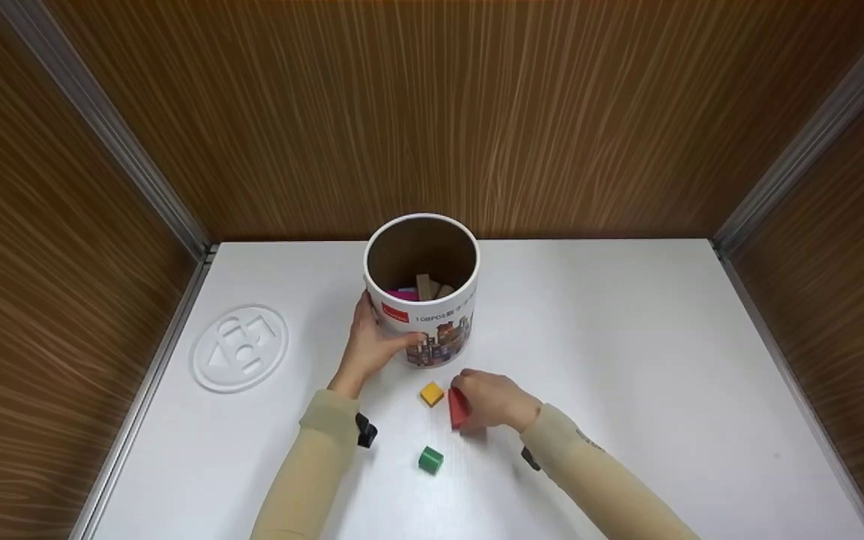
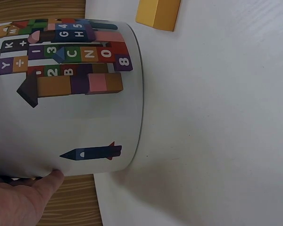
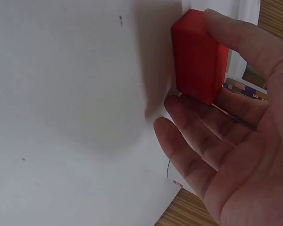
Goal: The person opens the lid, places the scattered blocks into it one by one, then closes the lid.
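A tall white round tub (image 1: 443, 341), printed with pictures of building blocks, stands upright near the back of the table. My left hand (image 1: 373, 346) grips its left side, thumb across the front and fingers round the side. Inside the tub lie several wooden blocks (image 1: 424, 286), with a pink piece among them. In front of it, my right hand (image 1: 493, 401) pinches a red rectangular block (image 3: 198, 56) between thumb and fingers, close over the white table. Just left of the red block sits a yellow block (image 1: 432, 394). A green block (image 1: 430, 460) lies nearer to me.
On the left of the white table (image 1: 627, 337) lies a flat white round board (image 1: 226, 388) with shaped recesses. Brown wood-grain panels (image 1: 477, 120) rise at the back and both sides, joined by metal corner strips (image 1: 113, 124).
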Tool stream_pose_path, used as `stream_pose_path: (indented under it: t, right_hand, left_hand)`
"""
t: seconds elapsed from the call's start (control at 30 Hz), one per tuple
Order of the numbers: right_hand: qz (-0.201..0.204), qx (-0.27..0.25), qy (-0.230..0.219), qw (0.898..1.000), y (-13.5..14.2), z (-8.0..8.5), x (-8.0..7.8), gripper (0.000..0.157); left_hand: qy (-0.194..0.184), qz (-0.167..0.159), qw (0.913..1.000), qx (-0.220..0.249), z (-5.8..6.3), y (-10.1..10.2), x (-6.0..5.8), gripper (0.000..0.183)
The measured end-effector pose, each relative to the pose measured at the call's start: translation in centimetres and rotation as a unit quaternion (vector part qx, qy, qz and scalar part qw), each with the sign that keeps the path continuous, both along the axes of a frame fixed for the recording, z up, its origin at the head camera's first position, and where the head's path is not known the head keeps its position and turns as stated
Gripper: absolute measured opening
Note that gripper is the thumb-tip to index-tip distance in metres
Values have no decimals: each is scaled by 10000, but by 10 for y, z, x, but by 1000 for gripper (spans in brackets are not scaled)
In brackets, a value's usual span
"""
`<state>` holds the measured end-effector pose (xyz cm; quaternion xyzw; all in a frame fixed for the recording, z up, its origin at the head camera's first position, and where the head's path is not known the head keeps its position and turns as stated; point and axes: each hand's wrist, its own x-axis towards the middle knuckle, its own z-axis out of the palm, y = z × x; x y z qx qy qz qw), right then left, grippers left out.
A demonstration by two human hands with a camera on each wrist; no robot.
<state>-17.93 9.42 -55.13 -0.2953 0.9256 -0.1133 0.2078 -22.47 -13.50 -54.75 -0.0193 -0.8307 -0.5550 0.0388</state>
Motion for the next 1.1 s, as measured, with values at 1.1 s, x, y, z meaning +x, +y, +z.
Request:
stream_pose_path:
  t: [1.1]
  right_hand:
    - [-628,-1752,857,9788,50,96,-10,58]
  left_hand:
    - [-115,9,9999,-3,-1,-1,0,132]
